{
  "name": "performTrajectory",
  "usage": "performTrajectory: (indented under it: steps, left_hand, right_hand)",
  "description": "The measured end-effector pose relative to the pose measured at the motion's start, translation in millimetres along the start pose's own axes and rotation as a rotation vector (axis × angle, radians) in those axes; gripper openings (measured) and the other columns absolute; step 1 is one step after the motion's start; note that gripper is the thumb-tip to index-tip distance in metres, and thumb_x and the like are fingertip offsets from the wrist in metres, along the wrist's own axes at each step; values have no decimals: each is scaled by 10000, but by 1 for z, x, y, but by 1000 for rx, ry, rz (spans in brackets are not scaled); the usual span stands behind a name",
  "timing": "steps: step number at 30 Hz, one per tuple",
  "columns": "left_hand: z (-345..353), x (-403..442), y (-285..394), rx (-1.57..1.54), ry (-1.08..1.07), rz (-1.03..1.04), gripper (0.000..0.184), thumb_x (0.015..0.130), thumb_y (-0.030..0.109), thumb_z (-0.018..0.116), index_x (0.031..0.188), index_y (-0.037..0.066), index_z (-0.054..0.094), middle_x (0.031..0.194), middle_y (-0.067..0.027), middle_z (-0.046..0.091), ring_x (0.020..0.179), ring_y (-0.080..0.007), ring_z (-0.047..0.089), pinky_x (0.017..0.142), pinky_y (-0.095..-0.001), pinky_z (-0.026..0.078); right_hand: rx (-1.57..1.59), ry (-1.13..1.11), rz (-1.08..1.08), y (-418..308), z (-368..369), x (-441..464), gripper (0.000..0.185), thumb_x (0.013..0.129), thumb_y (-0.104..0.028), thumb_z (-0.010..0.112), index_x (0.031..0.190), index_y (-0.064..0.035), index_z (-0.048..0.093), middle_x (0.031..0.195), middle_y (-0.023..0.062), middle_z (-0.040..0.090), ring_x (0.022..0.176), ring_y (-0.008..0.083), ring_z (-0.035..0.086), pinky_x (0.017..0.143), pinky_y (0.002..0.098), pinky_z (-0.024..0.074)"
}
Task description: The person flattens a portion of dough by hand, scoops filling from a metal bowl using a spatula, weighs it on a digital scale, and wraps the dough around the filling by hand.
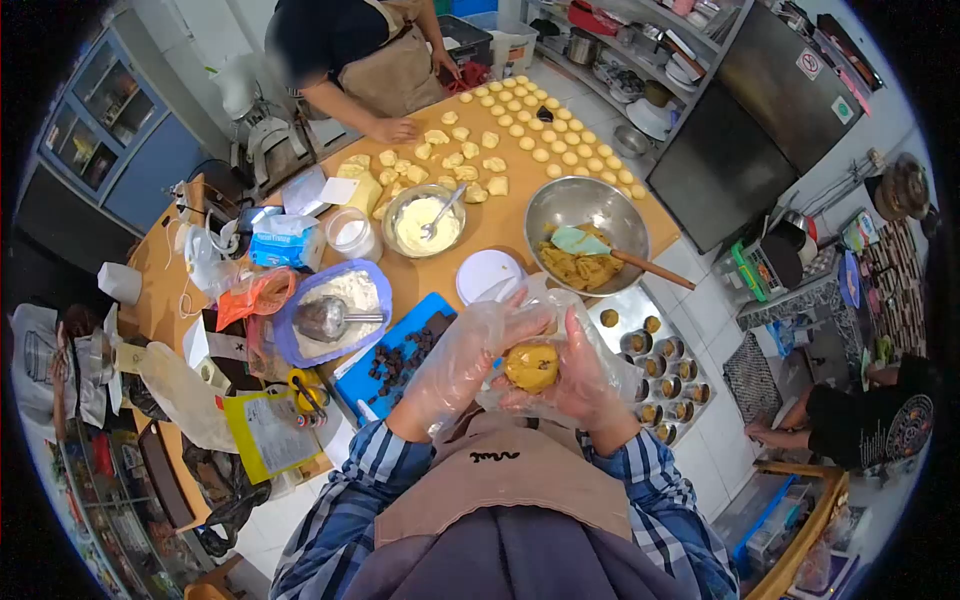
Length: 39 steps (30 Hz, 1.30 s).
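I hold the yellow dough (531,367) between my two hands, in front of my apron (505,475) and just beyond its top edge. It is a rounded lump, nearly as deep as it is wide; what slight long axis it has runs side to side, from one palm toward the other, and its creased face turns up toward me. My left hand (462,352) and right hand (588,382), both in loose clear gloves, are cupped around it, gripping it from either side. My forearms angle inward from the plaid cuffs, palms facing each other, fingers pointing up and away from me. To the left lies the blue board (368,378) with dark chunks; to the right, the tray (690,345) of small filled tins. Ahead are the white lid (480,262) and the steel bowl (548,215), where a spatula (640,263) rests in brownish filling (577,270). Across the table (340,235), a co-worker's hand (397,131) is near pale dough pieces (438,137).
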State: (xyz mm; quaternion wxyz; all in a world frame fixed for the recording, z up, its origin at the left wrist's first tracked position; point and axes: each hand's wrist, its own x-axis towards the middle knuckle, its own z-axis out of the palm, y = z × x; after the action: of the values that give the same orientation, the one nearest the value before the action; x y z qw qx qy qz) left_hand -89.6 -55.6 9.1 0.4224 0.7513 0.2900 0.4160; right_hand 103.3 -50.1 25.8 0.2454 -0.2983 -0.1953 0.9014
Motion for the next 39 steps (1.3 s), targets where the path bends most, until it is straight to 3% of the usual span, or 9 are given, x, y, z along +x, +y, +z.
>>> performTrajectory:
  steps: [4, 8, 11, 14, 19, 27, 31, 36, 39]
  left_hand:
    - [9, -7, 16, -291, 461, -126, 876, 891, 689, 201, 1336, -18, 464, 1458, -152, 368, 1383, -254, 288, 1153, -441, 110]
    - [12, -20, -9, -1010, 936, -309, 800, 942, 601, 229, 1433, -30, 274, 1491, -111, 309, 1411, -218, 187, 1155, -382, 50]
    - [31, -18, -4, -1097, 814, -381, 816, 906, 630, 280, 1423, -1, 315, 1504, -107, 283, 1397, -246, 215, 1130, -396, 156]
    - [39, -4, 2, -1589, 798, -410, 823, 891, 652, 298, 1380, -6, 374, 1401, -154, 425, 1304, -310, 372, 1091, -437, 264]
    - [44, -15, -27, -1999, 314, -118, 799, 845, 714, 346, 1309, 79, 485, 1284, -78, 548, 1173, -251, 515, 1018, -443, 361]
    - [57, 22, -12, -1937, 282, -443, 887, 827, 773, 283, 1404, 108, 390, 1382, -115, 448, 1260, -300, 432, 1078, -596, 209]
    - [83, 52, -6, -1948, 208, -514, 962, 804, 811, 228, 1438, 93, 318, 1471, -143, 328, 1329, -330, 349, 1089, -611, 167]
    - [103, 78, 3, -1909, 270, -660, 953, 805, 814, 203, 1425, 107, 353, 1458, -137, 358, 1329, -318, 357, 1080, -646, 139]
    - [116, 87, -9, -1899, 111, -520, 951, 800, 819, 206, 1436, 124, 339, 1468, -126, 346, 1333, -307, 351, 1072, -657, 141]
  right_hand:
    - [-13, -30, -28, 6, 2, 6, 886, 900, -701, 134, 1287, 38, 432, 1175, 237, 562, 996, 384, 612, 815, 525, 533]
    - [-425, 106, -522, 16, 11, 12, 760, 941, -601, 177, 1253, 19, 486, 1159, 243, 571, 1030, 378, 584, 890, 498, 483]
    - [-1375, 346, -915, 7, 39, 1, 584, 1000, -398, 212, 1257, 47, 490, 1202, 214, 570, 1069, 362, 556, 976, 397, 414]
    - [-1460, 159, -915, 15, 22, 8, 570, 986, -392, 229, 1330, 2, 454, 1255, 207, 548, 1050, 368, 557, 938, 418, 416]
    - [-1330, 149, -958, -5, 33, -11, 579, 977, -431, 235, 1329, -47, 490, 1300, 223, 511, 1018, 406, 563, 879, 440, 447]
    - [-1136, 42, -883, -36, 19, -42, 702, 959, -525, 186, 1295, 2, 506, 1326, 255, 470, 1008, 363, 607, 830, 392, 509]
    - [-1467, 51, -930, -58, 2, -62, 665, 968, -504, 236, 1289, 9, 509, 1310, 252, 486, 1033, 365, 598, 853, 389, 496]
    - [-605, 153, -917, -52, -30, -76, 648, 968, -521, 289, 1259, -5, 552, 1425, 223, 383, 1115, 292, 573, 939, 382, 451]
    - [-886, 215, -964, -56, -48, -92, 617, 975, -494, 262, 1221, -36, 593, 1467, 254, 296, 1088, 315, 592, 923, 385, 469]
